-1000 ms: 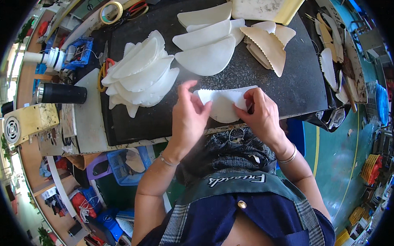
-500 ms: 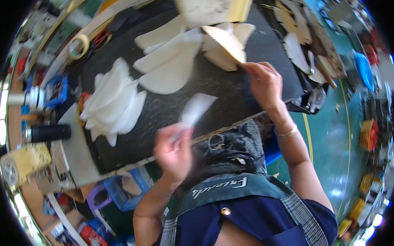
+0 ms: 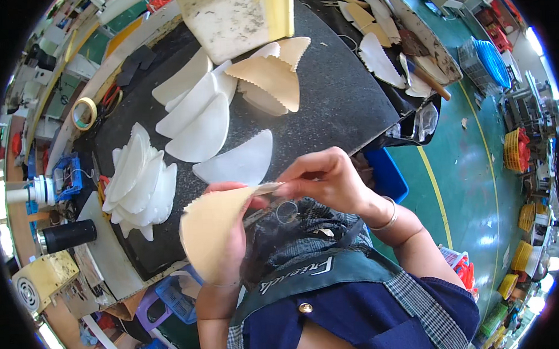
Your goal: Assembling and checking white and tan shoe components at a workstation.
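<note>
A beige, fan-shaped sheet piece [image 3: 212, 223] with a notched edge is held up over the table's front edge. My left hand [image 3: 235, 250] is closed on it, its fingers partly hidden behind the sheet. At the sheet's right corner, my right hand [image 3: 329, 180] pinches the narrow end, where a whitish layer shows. Just beyond both hands a white curved piece [image 3: 241, 158] lies on the black work surface. Farther back are a fan of white curved pieces [image 3: 201, 131] and a small pile of beige notched pieces [image 3: 270, 76].
A heap of white pieces [image 3: 141, 185] lies on the left, near a tape roll [image 3: 84, 113] and a black cylinder [image 3: 66, 236]. A stained cream block [image 3: 237, 22] stands at the back. Loose cut pieces [image 3: 379, 59] and a wooden handle [image 3: 431, 85] lie at right.
My right hand has come from the beige pile toward my left hand, bringing a beige piece. The white piece from my left hand now lies on the table. The view has shifted.
</note>
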A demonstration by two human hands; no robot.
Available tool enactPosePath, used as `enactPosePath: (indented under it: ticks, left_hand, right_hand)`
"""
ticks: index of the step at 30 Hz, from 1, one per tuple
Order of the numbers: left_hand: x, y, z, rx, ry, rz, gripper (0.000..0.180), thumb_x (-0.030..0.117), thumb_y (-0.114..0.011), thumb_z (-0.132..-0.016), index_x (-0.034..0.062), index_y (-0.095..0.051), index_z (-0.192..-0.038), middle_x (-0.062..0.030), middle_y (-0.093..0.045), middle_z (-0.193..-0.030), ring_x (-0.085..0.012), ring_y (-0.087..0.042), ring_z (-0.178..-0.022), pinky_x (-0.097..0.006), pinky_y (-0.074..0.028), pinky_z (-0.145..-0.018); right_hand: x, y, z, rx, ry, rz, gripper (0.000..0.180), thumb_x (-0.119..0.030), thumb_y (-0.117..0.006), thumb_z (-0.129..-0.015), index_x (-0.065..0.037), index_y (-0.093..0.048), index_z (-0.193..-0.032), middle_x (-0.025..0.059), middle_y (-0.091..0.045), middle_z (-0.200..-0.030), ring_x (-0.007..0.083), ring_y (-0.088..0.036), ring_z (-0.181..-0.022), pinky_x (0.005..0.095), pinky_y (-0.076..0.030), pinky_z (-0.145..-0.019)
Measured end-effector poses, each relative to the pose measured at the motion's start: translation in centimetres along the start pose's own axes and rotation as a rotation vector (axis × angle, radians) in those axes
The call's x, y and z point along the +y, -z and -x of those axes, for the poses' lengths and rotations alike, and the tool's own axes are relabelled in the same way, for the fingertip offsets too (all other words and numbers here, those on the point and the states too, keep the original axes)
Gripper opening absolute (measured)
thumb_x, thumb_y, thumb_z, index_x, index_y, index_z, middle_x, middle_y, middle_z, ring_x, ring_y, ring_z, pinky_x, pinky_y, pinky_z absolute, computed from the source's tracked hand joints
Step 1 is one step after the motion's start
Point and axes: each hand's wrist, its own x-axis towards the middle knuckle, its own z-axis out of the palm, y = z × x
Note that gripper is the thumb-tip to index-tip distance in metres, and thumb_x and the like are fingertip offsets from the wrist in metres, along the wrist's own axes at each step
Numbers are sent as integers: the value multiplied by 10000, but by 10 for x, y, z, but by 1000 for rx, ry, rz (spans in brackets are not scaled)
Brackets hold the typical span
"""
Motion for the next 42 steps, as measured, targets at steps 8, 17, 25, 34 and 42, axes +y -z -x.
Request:
enactPosePath:
  ticks: [8,17,25,34,42]
  left_hand:
    - [26,-22,3,199,-662,-921,547,34,-792,-697,44,-582,-1202,-95,-625,-1017,-235,-449,-1171,-383,-317,-1011]
    - [36,-9,10,-252,-475,-654,263,48,-810,-645,104,-737,-891,-26,-695,-861,-179,-609,-933,-354,-435,-894]
    - [20,-10,15,-27,-299,-332,80,-14,-652,-829,3,-675,-904,-44,-657,-907,-188,-624,-859,-290,-461,-796]
    - [34,-17,11,-74,-859,-1192,221,30,-682,-759,7,-701,-978,-45,-626,-944,-202,-601,-936,-373,-366,-875]
    - [26,-13,5,-38,-844,-1060,245,21,-737,-714,56,-705,-954,-31,-654,-949,-203,-641,-918,-388,-409,-865]
  right_hand:
    - [-9,-20,10,25,121,162,102,-75,-598,-914,26,-598,-904,98,-673,-743,141,-670,-688,267,-528,-608]
    - [-11,-35,12,99,391,334,129,-45,-689,-821,3,-581,-770,105,-609,-667,198,-627,-570,297,-459,-499]
    - [-7,-35,6,19,142,146,129,-67,-575,-933,46,-637,-922,101,-687,-805,134,-676,-731,261,-546,-661]
    - [-15,-33,1,63,-125,-132,176,-44,-563,-939,95,-627,-1025,104,-688,-891,142,-670,-855,259,-556,-777]
    - [6,-42,0,280,319,376,114,30,-651,-771,50,-616,-878,108,-650,-748,124,-655,-679,256,-521,-634]
